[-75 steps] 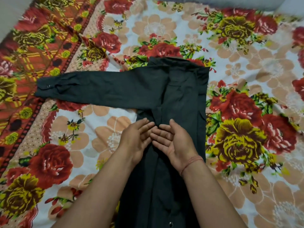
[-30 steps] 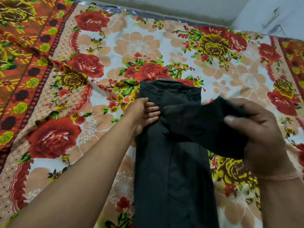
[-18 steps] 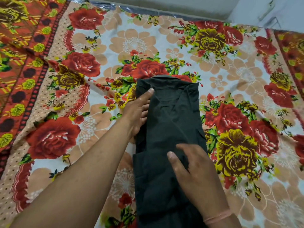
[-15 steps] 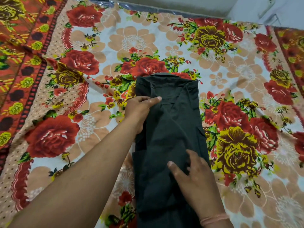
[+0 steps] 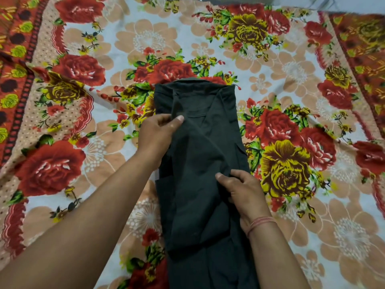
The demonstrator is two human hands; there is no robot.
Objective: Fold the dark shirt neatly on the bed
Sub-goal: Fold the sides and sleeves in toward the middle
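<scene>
dark shirt point(image 5: 200, 163) lengthwise, collar pointing away

A bed point(image 5: 291, 49) fills the view, covered by a floral sheet point(image 5: 145, 38) printed with red and yellow roses and peach blossoms on white, with an orange patterned border at both sides. A dark shirt point(image 5: 200, 163), folded into a long narrow strip, lies lengthwise on its middle, collar end farthest away.

Shirt point(image 5: 200, 163) plain dark charcoal; bedsheet point(image 5: 291, 59) white with red and yellow roses, peach flowers, green leaves, and an orange-red border; wrist thread point(image 5: 260, 223) pinkish-red
</scene>
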